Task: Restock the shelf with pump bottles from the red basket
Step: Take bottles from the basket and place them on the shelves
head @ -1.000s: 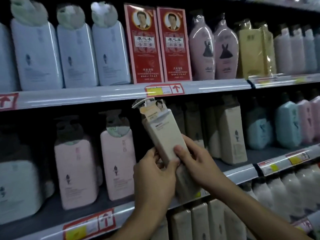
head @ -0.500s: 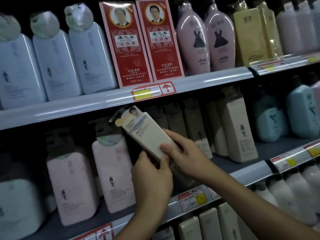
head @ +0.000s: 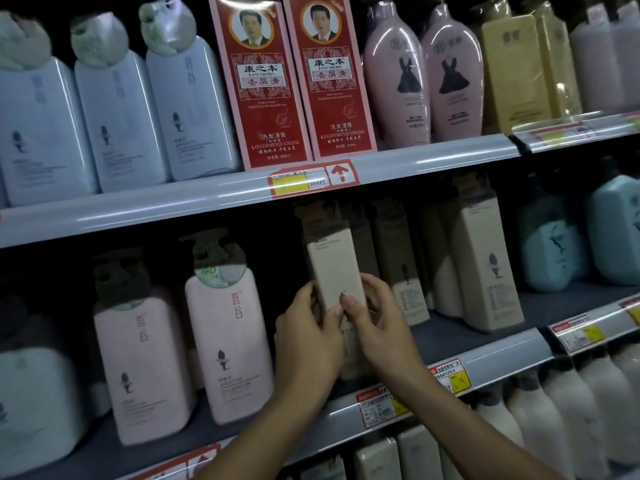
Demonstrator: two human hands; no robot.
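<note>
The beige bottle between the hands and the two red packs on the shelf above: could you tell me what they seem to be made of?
Beige bottle: probably matte plastic, with a smooth, even surface and no glare; both hands grip it. Red packs: likely printed cardboard cartons, given flat faces, sharp edges and slight sheen.

Both hands, left hand (head: 306, 336) and right hand (head: 375, 322), around upright beige pump bottle (head: 334, 268) on middle shelf (head: 485, 363)

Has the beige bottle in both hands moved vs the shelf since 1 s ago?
Yes. The beige bottle went from tilted, in front of the shelf edge, to upright and farther in on the shelf, beside the matching bottles.
</note>
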